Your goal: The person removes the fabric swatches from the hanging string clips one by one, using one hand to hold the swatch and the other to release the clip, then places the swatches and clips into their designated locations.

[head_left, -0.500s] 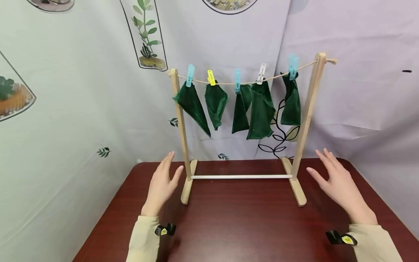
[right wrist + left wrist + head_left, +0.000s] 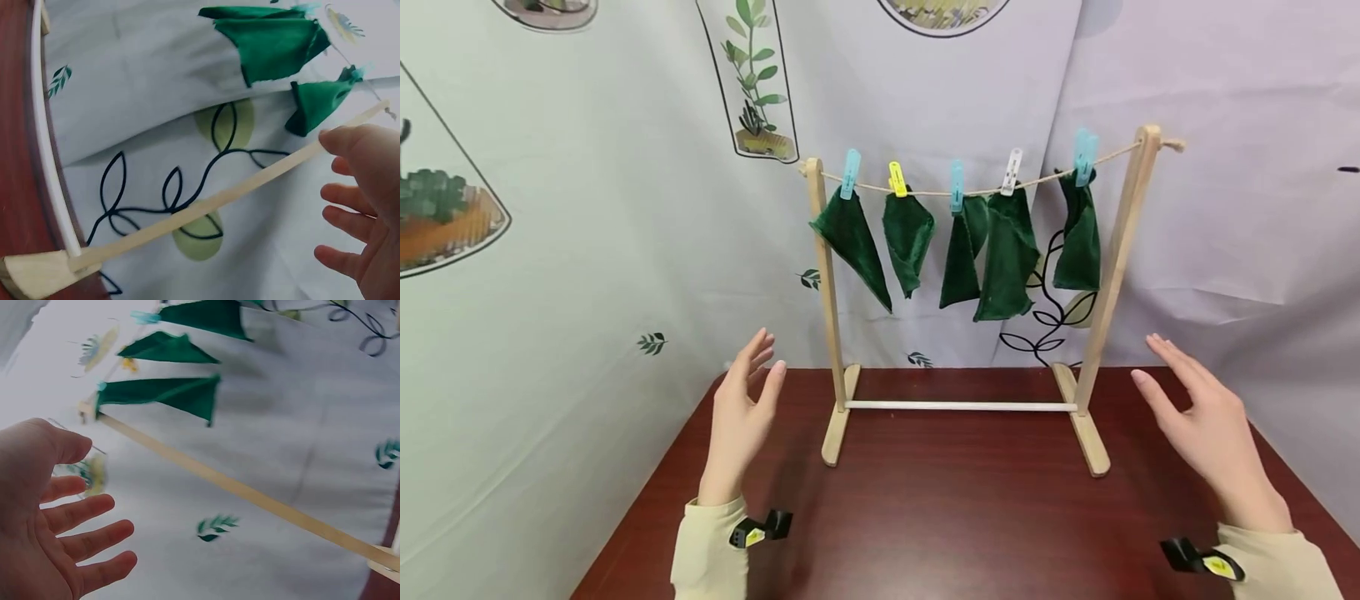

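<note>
A small wooden clothes rack (image 2: 1122,275) stands on the table, with a string (image 2: 917,193) tied between its two posts. Several dark green cloths (image 2: 1006,258) hang from the string by clothespins: a yellow one (image 2: 897,179), a white one (image 2: 1011,172) and blue ones (image 2: 850,173). My left hand (image 2: 739,421) is in the air left of the rack, holding nothing, its fingers spread in the left wrist view. My right hand (image 2: 1213,429) hovers right of the rack, likewise holding nothing, with relaxed fingers. Neither hand touches the rack in the head view.
The rack's feet (image 2: 841,417) rest on the dark red table (image 2: 955,508), joined by a white rod (image 2: 962,406). Behind hangs a pale curtain (image 2: 625,208) printed with plants.
Both hands have moved outward, away from the rack: the left hand to the left, the right hand slightly to the right. The head view has shifted a little; the cloths hang as before.
</note>
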{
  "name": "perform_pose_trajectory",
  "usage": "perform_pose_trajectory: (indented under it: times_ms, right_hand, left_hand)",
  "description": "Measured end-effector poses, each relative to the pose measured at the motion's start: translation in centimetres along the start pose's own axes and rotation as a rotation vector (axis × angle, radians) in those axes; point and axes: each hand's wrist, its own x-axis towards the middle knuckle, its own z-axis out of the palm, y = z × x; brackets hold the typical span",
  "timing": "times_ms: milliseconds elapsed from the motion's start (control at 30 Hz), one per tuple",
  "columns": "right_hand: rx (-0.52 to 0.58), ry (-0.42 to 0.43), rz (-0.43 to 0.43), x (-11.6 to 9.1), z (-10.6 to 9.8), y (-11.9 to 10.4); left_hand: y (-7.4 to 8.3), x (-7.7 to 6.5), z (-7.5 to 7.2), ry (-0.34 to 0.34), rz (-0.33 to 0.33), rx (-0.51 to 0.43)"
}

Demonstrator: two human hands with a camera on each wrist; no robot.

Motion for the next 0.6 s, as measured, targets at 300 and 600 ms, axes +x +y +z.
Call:
perform_pose_trajectory:
  times_ms: [300,600]
  right_hand:
    - [0.101,0.146,-0.054,0.1,-0.6,-3.2]
    - [0.269,0.164,-0.190,1.3,-0.5,-8.6]
  left_hand:
    - [2.1,-0.3,-1.9,0.114,-0.026,-0.154]
    - [3.6,-0.7,-1.1,0.148,0.014,-0.264]
